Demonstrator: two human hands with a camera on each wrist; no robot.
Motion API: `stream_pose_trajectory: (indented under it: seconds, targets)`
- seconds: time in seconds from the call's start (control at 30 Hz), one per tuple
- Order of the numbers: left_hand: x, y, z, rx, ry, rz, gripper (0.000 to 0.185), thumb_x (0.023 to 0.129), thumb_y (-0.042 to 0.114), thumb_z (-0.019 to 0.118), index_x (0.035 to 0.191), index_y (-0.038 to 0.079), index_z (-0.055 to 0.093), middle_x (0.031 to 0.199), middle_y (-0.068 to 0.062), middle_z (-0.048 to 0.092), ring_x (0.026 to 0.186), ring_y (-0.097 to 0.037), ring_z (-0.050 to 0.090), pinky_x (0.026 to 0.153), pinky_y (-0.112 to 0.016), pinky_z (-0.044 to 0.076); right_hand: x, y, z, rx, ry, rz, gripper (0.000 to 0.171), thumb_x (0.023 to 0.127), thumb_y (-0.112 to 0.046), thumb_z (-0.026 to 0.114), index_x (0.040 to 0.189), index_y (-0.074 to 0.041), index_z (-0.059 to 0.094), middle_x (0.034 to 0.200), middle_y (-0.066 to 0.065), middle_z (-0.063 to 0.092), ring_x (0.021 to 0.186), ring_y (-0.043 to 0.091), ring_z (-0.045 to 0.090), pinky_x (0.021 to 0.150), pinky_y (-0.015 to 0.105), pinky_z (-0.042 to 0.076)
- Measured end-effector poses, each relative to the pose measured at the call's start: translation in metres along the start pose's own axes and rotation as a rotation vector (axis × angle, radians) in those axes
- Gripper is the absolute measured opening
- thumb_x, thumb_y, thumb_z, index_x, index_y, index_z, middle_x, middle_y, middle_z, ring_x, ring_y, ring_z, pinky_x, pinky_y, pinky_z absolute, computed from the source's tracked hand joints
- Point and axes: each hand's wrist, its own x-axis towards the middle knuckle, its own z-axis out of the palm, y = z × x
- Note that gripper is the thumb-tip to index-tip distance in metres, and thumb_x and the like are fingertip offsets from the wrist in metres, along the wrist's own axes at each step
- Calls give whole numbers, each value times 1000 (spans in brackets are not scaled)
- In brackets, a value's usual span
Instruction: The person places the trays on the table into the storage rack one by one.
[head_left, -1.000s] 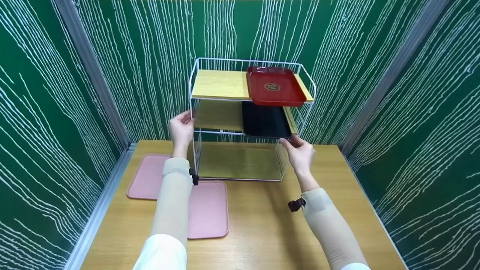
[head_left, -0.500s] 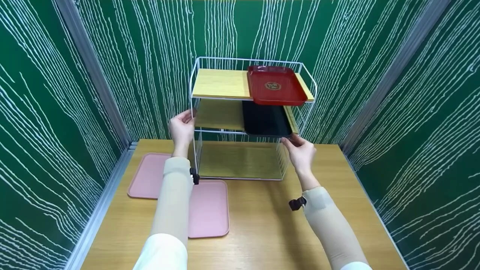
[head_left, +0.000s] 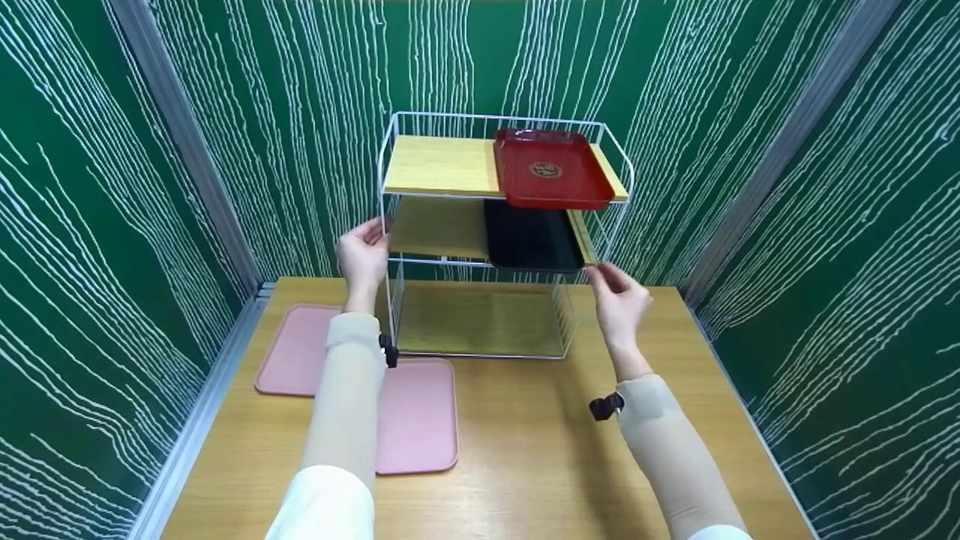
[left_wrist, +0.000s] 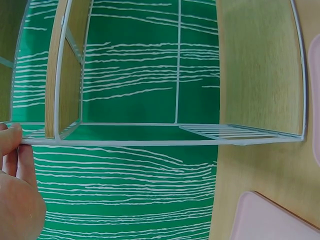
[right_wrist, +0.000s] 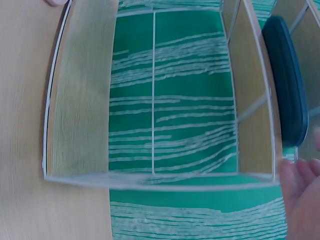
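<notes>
While both sleeved arms reach forward over the wooden table [head_left: 517, 457], we see one pink tray [head_left: 418, 424] lying flat in front of the wire rack [head_left: 442, 196], partly hidden by the left forearm. A second pink tray [head_left: 296, 352] lies somewhat farther away, to the left of that arm. Beyond them, we find the right hand [head_left: 621, 304] at the front right corner of the middle shelf [head_left: 439, 229], its fingers bent and its fingertips just beside the black tray; we cannot tell whether they pinch anything. Our left hand [head_left: 362, 259] grips the rack's left front post, thumb and fingers closed about the wire. We see the black tray [head_left: 534, 240] flat on the right part of that middle shelf, its front edge reaching past the rail. Above it, the red tray [head_left: 555, 171], with a round emblem, lies on the right of the top shelf [head_left: 441, 165] and overhangs its front. Behind everything, we face a green wall [head_left: 495, 60] streaked with white lines.
</notes>
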Motion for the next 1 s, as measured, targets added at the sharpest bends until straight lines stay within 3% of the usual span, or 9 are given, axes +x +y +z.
stream_pose_trajectory:
  seconds: [0.13, 0.27, 0.37, 0.57, 0.7, 0.87, 1.0]
  targets:
    - [1, 0, -1, 6, 1, 6, 28, 96, -10, 73, 123, -5, 77, 120, -21, 77, 114, -31, 74, 99, -30, 60, 15, 3, -5, -30, 28, 2, 36, 98, -21, 82, 129, -2, 77, 121, 13, 78, 102, 18, 73, 87, 19, 58]
    - [1, 0, -2, 4, -8, 1, 28, 96, -8, 73, 124, -4, 77, 120, -20, 77, 114, -31, 74, 99, -30, 60, 31, 0, -7, -69, -89, 54, 47, 103, -24, 75, 143, -1, 67, 136, 15, 72, 120, 24, 70, 102, 29, 57]
    - [1, 0, -4, 27, -8, 3, 28, 97, -8, 73, 124, -4, 77, 121, -20, 77, 114, -30, 74, 99, -30, 60, 40, -4, -5, -120, -152, 54, 47, 105, -25, 72, 145, 0, 65, 138, 17, 70, 123, 27, 70, 105, 35, 57]
    - [2, 1, -8, 21, 3, 0, 31, 96, -10, 72, 127, -6, 74, 124, -23, 75, 116, -32, 73, 100, -30, 60, 50, -11, 4, -251, -160, -25, 33, 105, -21, 71, 132, -3, 75, 119, 14, 78, 102, 22, 74, 86, 30, 60]
    - [0, 0, -7, -3, 11, -3, 33, 96, -10, 72, 129, -6, 73, 126, -23, 74, 119, -34, 72, 100, -29, 60, 51, -9, 8, -284, -158, -20, 25, 105, -18, 71, 124, -4, 79, 112, 13, 80, 94, 21, 73, 77, 26, 57]
    - [-4, -4, -6, -83, -47, -9, 40, 99, -10, 69, 138, -5, 67, 139, -24, 68, 130, -36, 66, 105, -29, 56, 52, -5, 7, -290, -155, 30, 24, 107, -17, 68, 123, -5, 80, 111, 13, 80, 90, 20, 70, 72, 23, 54]
    - [-14, -4, -15, -136, -107, 0, 46, 102, -4, 68, 148, -2, 60, 149, -21, 62, 138, -31, 61, 110, -27, 52, 53, -4, 5, -279, -148, 60, 24, 106, -16, 66, 122, -5, 80, 111, 14, 80, 90, 21, 70, 73, 22, 54]
